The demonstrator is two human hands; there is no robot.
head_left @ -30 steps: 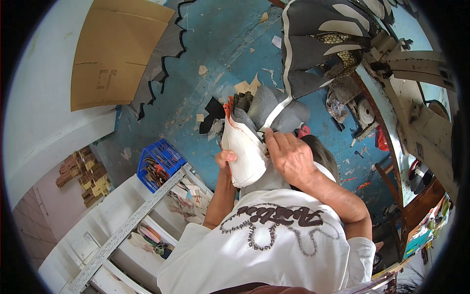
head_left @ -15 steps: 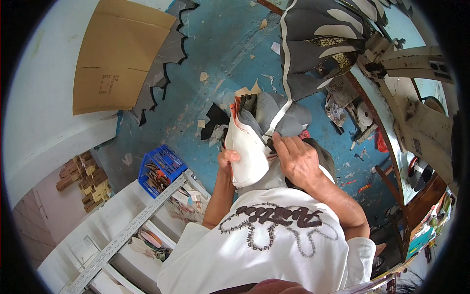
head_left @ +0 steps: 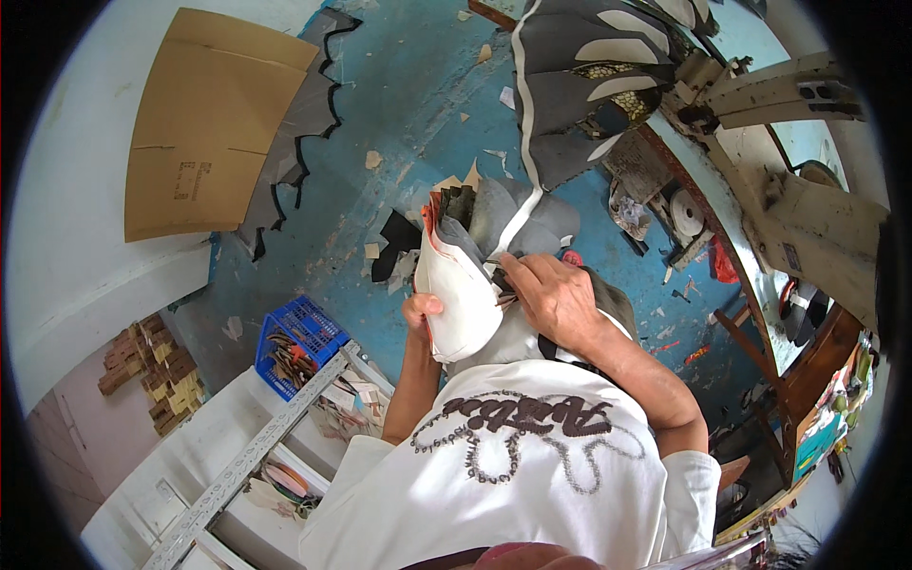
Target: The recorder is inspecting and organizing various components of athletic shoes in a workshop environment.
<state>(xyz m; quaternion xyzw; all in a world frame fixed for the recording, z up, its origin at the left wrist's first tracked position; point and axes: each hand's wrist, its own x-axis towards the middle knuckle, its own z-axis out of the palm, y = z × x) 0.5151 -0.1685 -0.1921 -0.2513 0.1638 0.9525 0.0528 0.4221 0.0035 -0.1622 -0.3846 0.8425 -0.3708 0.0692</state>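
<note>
My left hand (head_left: 421,311) is closed around the edge of a stack of white, curved sheet pieces (head_left: 465,309) with orange showing along one side, thumb on top. Against the stack's right side, the bent fingers of my right hand (head_left: 554,296) pinch together near the lower end of a long white strip (head_left: 522,223). Something small and dark shows under those fingers, too hidden to name. Rounded grey pieces (head_left: 551,228) hang beside the strip in front of me. The strip runs up to a chain of dark grey scalloped panels (head_left: 560,157) with pale inlays.
A sewing-type machine (head_left: 807,214) stands on a worktable at the right, with a white roll (head_left: 686,211) below. A blue crate (head_left: 302,332) of scraps sits left, beside a metal rack (head_left: 275,432). Cardboard (head_left: 204,123) lies at upper left. Scraps litter the blue floor (head_left: 380,104).
The whole view has shifted, so the surroundings appear further left. Both hands keep nearly the same place on the white stack and the strip's end.
</note>
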